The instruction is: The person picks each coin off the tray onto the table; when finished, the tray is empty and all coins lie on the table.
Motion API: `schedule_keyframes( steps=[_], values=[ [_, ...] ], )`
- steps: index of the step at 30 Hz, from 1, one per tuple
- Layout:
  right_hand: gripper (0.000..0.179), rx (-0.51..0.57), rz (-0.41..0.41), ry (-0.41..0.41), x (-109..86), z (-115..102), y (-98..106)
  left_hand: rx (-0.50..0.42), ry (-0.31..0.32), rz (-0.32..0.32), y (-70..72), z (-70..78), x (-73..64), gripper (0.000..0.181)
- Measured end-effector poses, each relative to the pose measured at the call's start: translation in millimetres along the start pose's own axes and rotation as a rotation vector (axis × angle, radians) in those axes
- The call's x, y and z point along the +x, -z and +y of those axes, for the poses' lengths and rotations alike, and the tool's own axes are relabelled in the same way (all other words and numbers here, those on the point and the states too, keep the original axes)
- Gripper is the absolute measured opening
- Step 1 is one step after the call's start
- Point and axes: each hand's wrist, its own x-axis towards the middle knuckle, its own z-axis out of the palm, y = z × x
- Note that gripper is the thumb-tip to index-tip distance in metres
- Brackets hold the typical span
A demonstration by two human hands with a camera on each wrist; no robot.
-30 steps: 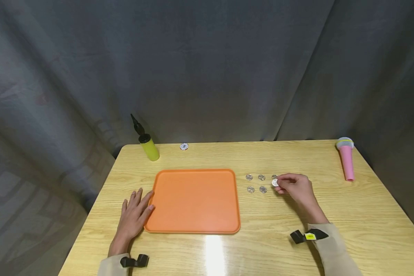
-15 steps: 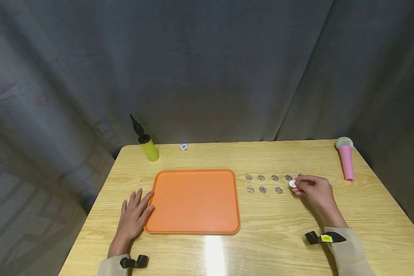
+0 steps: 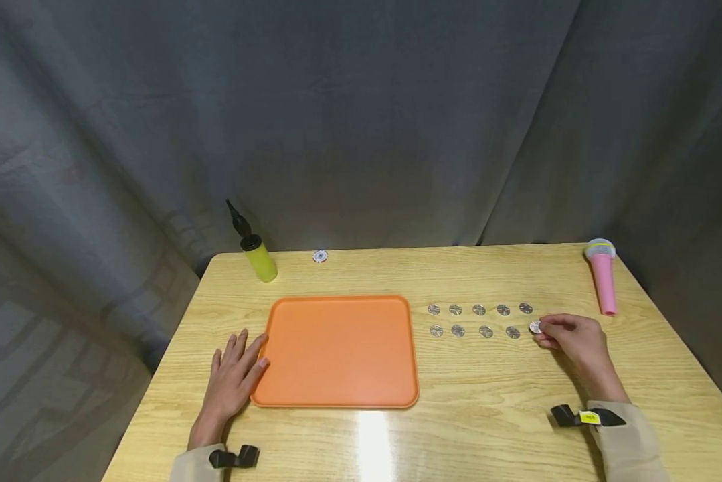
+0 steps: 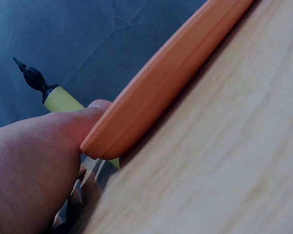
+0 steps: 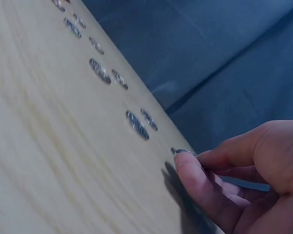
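With thumb and fingertips, my right hand point(image 3: 574, 338) pinches a silver coin point(image 3: 535, 327) at the right end of the front coin row. Seen from the right wrist, the coin's edge shows between thumb and finger, with a shadow on the wood beneath. Several like coins lie flat in two rows; one front-row coin point(image 3: 512, 332) is just left of my fingertips, and a back-row coin point(image 3: 526, 308) lies beyond them. My left hand point(image 3: 231, 381) rests with fingers spread at the left edge of an orange tray point(image 3: 336, 406). Its thumb touches the tray's rim point(image 4: 151, 92).
A yellow hand pump point(image 3: 259, 258) with a black nozzle stands at the back left. To its right a poker chip point(image 3: 320, 256) lies near the table's far edge. At the back right is a pink toy microphone point(image 3: 604, 281). Grey curtains point(image 3: 361, 120) hang behind the table.
My right hand has moved rightward along the front row, leaving two more coins lying there, and now holds another coin. Back-row coins it covered are visible. The left hand and tray have stayed put.
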Motion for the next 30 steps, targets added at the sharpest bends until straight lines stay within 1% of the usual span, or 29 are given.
schedule_keyframes(
  steps=[3, 7, 11, 15, 18, 24, 30],
  values=[
    [0.037, -0.020, 0.000, -0.027, 1.4, 4.8, 1.6, 0.000, 0.000, 0.000, -0.1, 0.2, -0.1, 0.050],
    [0.035, -0.080, 0.009, -0.031, 1.5, 6.1, 1.6, 0.001, 0.005, -0.004, 0.1, 1.3, 0.7, 0.050],
    [0.033, -0.169, 0.007, 0.001, 0.2, 3.5, 0.8, 0.001, 0.008, -0.005, 1.0, 2.6, 1.7, 0.050],
    [0.030, -0.266, 0.009, 0.053, -0.7, 0.9, 0.2, -0.003, 0.009, -0.007, 1.2, 3.3, 2.8, 0.050],
    [0.027, -0.316, 0.017, 0.076, -1.1, 0.1, 0.0, -0.006, 0.011, -0.007, 1.1, 3.5, 3.4, 0.050],
    [0.025, -0.377, 0.031, 0.086, -2.4, -1.7, -0.4, -0.005, 0.013, -0.010, 0.9, 2.5, 3.9, 0.050],
    [0.025, -0.407, 0.048, 0.077, -3.1, -2.9, -2.3, -0.005, 0.011, -0.011, 1.1, 1.4, 3.1, 0.050]
  ],
)
